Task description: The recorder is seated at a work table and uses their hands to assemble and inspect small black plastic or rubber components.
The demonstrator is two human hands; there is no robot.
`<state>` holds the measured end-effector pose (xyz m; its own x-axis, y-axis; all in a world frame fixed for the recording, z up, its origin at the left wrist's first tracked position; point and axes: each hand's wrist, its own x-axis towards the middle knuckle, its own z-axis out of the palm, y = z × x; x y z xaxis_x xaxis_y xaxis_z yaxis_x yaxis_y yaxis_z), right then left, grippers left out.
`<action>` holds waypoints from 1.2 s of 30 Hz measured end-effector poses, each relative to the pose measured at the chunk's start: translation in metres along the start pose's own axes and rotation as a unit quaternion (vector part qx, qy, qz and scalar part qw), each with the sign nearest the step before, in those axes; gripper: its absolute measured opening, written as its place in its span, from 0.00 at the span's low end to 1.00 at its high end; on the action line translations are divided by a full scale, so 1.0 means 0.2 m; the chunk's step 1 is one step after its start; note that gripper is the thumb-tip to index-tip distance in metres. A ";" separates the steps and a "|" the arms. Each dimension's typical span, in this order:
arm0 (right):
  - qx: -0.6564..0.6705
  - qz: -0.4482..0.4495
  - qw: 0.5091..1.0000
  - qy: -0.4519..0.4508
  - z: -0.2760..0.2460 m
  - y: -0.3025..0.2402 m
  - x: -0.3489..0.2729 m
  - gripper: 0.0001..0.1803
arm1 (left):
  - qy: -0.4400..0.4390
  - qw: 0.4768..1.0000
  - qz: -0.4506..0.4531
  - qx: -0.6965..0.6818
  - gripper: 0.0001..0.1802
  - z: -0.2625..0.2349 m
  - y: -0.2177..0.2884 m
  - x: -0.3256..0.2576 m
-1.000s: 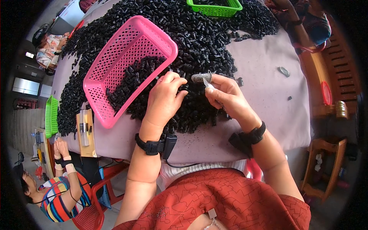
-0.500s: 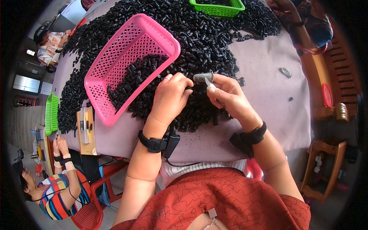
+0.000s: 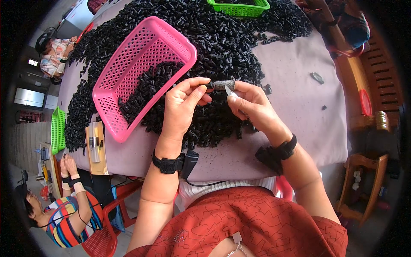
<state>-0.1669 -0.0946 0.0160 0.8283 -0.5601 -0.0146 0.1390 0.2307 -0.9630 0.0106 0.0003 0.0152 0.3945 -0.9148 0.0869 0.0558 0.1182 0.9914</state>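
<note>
hands meet above a big heap of small black plastic pieces (image 3: 222, 47) that covers most of the table with grey cloth (image 3: 299, 115). left hand (image 3: 182, 107) has thumb and first finger pressed together on the left end of a small grey cylinder piece (image 3: 223, 85), the other fingers are curled under it. right hand (image 3: 252, 105) pinches a thin light blade-like tool (image 3: 230, 91) between thumb and fingers, and the tip of the tool touches the grey piece from below; the right end of the piece lies against the right forefinger. the piece is held in the air just over the near edge of the heap, between both hands, close to the pink basket (image 3: 137, 73). this basket stands tilted on the heap at the left of the hands and has some black pieces inside. each wrist carries a black band with a small device. far at the top a green basket (image 3: 239, 7) sits on the heap. one more green basket (image 3: 56, 128) is at the left table edge, near a yellowish card with a small tube (image 3: 95, 143). another person in striped shirt (image 3: 64, 218) sits at lower left on a red chair (image 3: 100, 240)
</note>
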 end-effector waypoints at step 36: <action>-0.007 -0.019 0.997 0.068 -0.02 0.01 0.00 0.16 | -0.090 0.993 0.026 0.077 0.05 0.08 -0.03 -0.05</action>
<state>-0.1686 -0.0984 0.0132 0.7410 -0.6713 -0.0144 0.1601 0.1975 -0.9671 -0.0089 0.0021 0.0092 0.2219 -0.9648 0.1413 -0.1077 0.1198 0.9869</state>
